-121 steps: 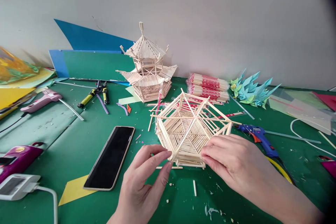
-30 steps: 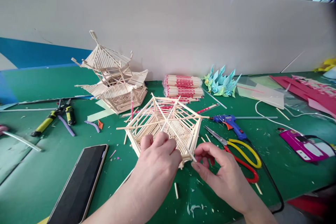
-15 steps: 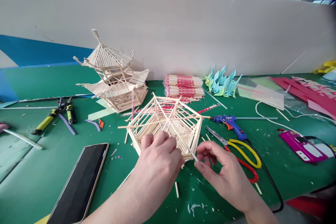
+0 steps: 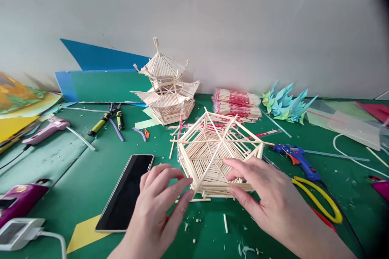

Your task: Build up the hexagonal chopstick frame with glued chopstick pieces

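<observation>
In the head view a six-sided frame of thin wooden sticks [image 4: 212, 188] sits on the green table, with long sticks crossing over its top. My left hand [image 4: 161, 196] is at its near left corner, thumb and index finger pinched at the lower end of a diagonal wooden stick [image 4: 209, 164]. The fingertips partly hide that end. At the near right side is my right hand [image 4: 263, 194], thumb and fingers apart, with the thumb by the near rim and the fingers over the inside. It grips nothing that I can see.
Behind stands a stick pagoda [image 4: 167, 99]. Wrapped stick bundles [image 4: 237, 103] and a blue paper model [image 4: 287, 103] are farther right. A blue glue gun [image 4: 299, 158] and yellow-handled scissors [image 4: 322, 198] lie right; a phone [image 4: 126, 194], pliers [image 4: 101, 123] and pink glue gun [image 4: 50, 129] left.
The view has swung left. My left hand has moved from the middle of the frame to its near left corner. My right hand has let go of a stick end and its fingers have spread.
</observation>
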A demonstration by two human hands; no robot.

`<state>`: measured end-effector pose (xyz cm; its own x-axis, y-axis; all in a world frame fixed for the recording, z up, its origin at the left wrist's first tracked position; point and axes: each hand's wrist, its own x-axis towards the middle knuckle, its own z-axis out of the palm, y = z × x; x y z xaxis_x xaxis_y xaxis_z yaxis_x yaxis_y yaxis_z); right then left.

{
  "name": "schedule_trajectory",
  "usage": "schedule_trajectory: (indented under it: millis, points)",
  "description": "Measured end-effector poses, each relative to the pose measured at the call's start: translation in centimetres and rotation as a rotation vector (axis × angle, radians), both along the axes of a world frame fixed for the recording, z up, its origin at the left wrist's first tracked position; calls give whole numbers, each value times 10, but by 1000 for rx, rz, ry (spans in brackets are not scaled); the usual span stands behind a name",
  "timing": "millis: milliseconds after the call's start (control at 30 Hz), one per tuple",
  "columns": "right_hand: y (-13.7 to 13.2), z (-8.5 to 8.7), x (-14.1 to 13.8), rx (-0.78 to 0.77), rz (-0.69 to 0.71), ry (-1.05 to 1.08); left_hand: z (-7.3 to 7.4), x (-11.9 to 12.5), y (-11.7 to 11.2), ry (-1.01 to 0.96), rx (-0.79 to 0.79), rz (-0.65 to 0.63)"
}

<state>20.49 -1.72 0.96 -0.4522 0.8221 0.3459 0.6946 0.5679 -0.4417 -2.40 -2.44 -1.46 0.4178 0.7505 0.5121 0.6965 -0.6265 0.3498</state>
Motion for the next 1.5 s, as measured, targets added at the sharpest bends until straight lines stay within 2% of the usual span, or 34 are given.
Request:
schedule_trajectory:
  millis: [167,300,500,1500]
  points:
    - [6,1,-17,-18,33,-82,-19,11,-10,-119,107,57]
    - [9,-1,-22,-76,58,-89,-24,15,-11,-126,117,121]
    - [13,-3,-24,-124,92,-68,-31,18,-10,-176,109,136]
    - [15,-7,-25,-107,91,-31,-31,17,-10,-128,107,135]
